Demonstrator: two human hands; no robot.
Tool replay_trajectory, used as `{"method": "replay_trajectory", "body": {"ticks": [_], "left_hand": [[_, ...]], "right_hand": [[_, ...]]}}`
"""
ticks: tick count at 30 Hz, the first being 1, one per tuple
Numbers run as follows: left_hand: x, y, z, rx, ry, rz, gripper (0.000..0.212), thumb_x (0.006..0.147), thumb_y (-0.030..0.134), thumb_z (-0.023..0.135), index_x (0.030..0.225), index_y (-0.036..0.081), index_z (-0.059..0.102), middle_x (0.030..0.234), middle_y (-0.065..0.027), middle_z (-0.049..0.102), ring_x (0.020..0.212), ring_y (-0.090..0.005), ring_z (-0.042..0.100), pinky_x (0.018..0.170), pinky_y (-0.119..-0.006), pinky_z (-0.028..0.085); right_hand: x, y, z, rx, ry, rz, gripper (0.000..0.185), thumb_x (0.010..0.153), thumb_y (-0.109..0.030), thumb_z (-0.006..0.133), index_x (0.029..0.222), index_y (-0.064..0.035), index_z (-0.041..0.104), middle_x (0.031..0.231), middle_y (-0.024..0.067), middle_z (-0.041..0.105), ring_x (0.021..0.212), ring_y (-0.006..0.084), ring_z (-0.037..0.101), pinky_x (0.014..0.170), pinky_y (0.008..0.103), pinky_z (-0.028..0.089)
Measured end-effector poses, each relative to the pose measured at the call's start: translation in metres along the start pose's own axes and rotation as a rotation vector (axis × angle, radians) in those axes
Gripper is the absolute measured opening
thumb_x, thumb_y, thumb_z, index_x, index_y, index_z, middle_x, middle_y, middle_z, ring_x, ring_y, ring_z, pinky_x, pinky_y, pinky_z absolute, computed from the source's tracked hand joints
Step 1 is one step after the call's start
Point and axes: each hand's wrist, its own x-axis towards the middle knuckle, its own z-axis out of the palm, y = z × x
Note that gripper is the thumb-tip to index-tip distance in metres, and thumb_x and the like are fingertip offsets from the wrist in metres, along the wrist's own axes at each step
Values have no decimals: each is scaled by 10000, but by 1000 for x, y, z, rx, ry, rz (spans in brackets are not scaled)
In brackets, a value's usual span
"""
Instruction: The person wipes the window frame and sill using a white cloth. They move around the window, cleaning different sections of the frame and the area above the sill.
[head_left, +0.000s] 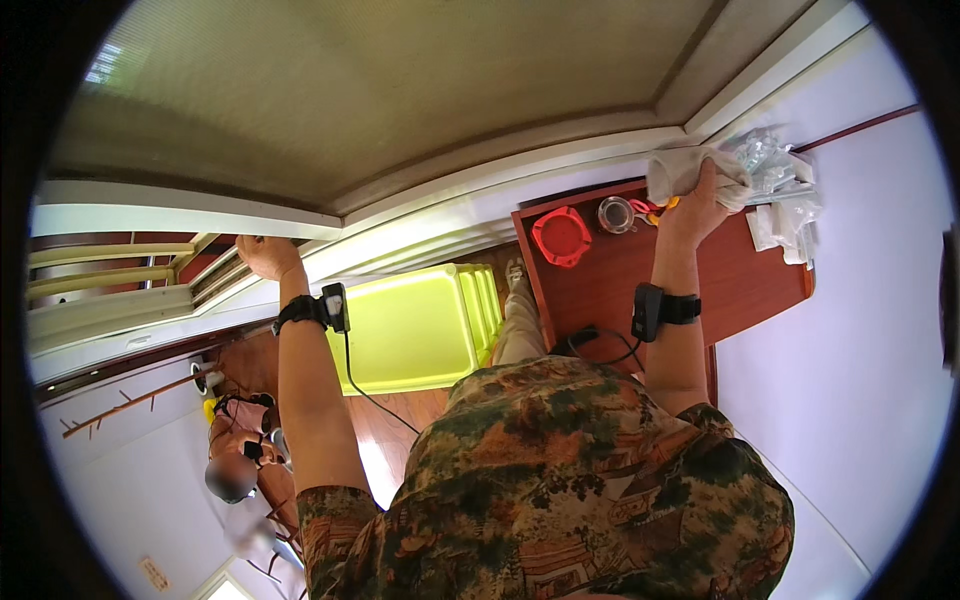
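In my right hand (697, 206) is a folded whitish cloth (675, 171), held near the lower right corner of the window frame (694, 127), above a reddish-brown wooden tabletop (622, 277). My left hand (268, 256) is at the lower edge of the white sliding sash (187, 214), beside the window track; its fingertips are partly hidden by the frame, so their grip cannot be told. A large textured window pane (390, 90) fills the top of the view. Both wrists wear black straps with small devices and cables.
On the tabletop are a red ashtray (561, 236), a glass cup (616, 215), scissors with orange handles (646, 211) and clear plastic packages (780, 176). A yellow-green plastic drawer unit (405, 330) stands below the window. Another person (236, 442) is at the lower left, near a wooden coat rack (142, 401).
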Motion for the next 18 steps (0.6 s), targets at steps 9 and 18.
{"method": "replay_trajectory", "body": {"ticks": [9,18], "left_hand": [[0,-1,-3,68,-55,-68,298,867,368,635,837,80,706,968,-59,634,876,-296,579,694,-452,455],[3,-13,2,40,-29,53,313,855,368,630,929,80,731,1042,-140,650,901,-348,595,757,-466,494]], "right_hand": [[-134,32,49,-408,-377,-9,449,746,-38,696,1166,-31,537,1091,93,585,984,244,570,864,356,460],[-234,46,96,-609,-1267,-700,233,711,-103,648,934,-150,691,925,61,585,861,275,638,687,368,554]]}}
